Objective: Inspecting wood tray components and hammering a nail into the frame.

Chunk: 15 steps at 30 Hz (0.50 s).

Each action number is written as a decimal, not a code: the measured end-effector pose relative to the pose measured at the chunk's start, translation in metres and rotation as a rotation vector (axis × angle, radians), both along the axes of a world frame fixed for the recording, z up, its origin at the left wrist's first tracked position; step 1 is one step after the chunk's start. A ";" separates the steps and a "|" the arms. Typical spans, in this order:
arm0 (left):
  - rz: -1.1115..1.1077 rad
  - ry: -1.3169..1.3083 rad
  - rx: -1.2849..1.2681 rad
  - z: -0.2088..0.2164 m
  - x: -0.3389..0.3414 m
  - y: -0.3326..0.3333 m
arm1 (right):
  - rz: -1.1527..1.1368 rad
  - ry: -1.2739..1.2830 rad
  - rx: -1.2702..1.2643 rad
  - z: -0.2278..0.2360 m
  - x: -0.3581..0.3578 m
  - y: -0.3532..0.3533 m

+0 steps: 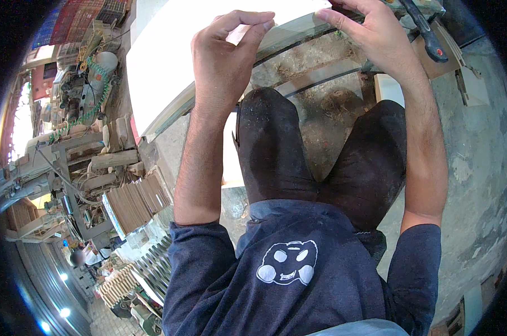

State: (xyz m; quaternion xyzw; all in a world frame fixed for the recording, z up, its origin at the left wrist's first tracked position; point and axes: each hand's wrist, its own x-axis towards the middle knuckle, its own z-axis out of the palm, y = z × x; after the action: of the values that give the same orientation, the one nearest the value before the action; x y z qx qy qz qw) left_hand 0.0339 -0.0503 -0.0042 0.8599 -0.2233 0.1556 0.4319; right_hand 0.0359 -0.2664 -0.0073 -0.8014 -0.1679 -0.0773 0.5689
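Note:
A bright white panel (163,67) lies in front of me on a low bench, its surface washed out by glare. My left hand (225,53) is over the panel's near edge, thumb and forefinger tips pressed together in a pinch. Whatever lies between those tips is too small to make out. At the panel's right end is my right hand (371,36), thumb and forefinger closing near the corner. Glare and the picture's top edge hide what it grips. Just right of that hand lies a black-handled tool (430,42) with a red spot on its handle end.
My knees (270,120) are close under the bench edge. Brown boards (441,56) lie at the right, above the concrete floor (466,168). Stacked wooden pieces (135,204), machinery with a green coiled hose (105,84) and a distant person (93,255) are to the left.

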 end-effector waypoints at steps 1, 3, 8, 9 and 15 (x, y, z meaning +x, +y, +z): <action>-0.005 -0.001 -0.008 0.000 0.000 0.001 | -0.003 -0.021 -0.032 0.002 0.000 0.000; -0.002 -0.011 -0.001 -0.001 0.000 0.000 | -0.008 -0.043 -0.065 0.001 0.001 0.000; -0.033 -0.035 -0.032 -0.003 0.001 0.001 | -0.016 -0.097 -0.080 -0.001 0.001 0.000; -0.028 -0.058 -0.003 -0.003 0.002 0.002 | -0.016 -0.099 -0.083 0.003 -0.001 0.001; -0.020 -0.076 0.008 -0.007 0.003 0.002 | 0.011 0.092 -0.047 0.011 -0.003 0.001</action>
State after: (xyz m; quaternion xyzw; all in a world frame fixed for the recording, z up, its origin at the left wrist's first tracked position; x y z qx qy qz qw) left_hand 0.0367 -0.0479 -0.0115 0.8529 -0.2486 0.1827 0.4212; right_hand 0.0329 -0.2653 0.0036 -0.8162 -0.1475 -0.0333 0.5576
